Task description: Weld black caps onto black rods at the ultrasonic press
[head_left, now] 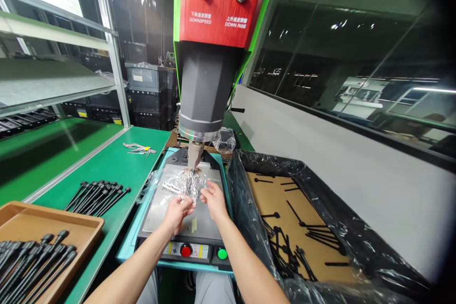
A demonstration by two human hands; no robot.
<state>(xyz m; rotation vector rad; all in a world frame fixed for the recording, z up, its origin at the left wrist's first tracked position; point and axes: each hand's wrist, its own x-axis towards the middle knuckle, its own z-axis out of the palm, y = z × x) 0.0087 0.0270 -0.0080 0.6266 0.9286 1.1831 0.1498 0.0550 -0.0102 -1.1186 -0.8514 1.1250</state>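
A crumpled piece of clear plastic film [188, 181] lies over the middle of the metal plate, around the spot beneath the machine's metal horn [195, 154]. My left hand [178, 211] pinches the film's near edge between thumb and fingers. On the other side, my right hand [213, 199] has its fingers curled together at the film's right edge. Something dark shows through the plastic under the horn tip, but the film's glare hides its shape. The flat metal plate [155, 216] extends beneath both hands.
Red [185, 250] and green [222, 253] buttons sit on the machine's front. To the right stands a box lined with black plastic [245, 199], holding black rods. Leftward are a pile of black rods [98, 197], an orange-brown tray [89, 223] of more, and pliers [138, 147].
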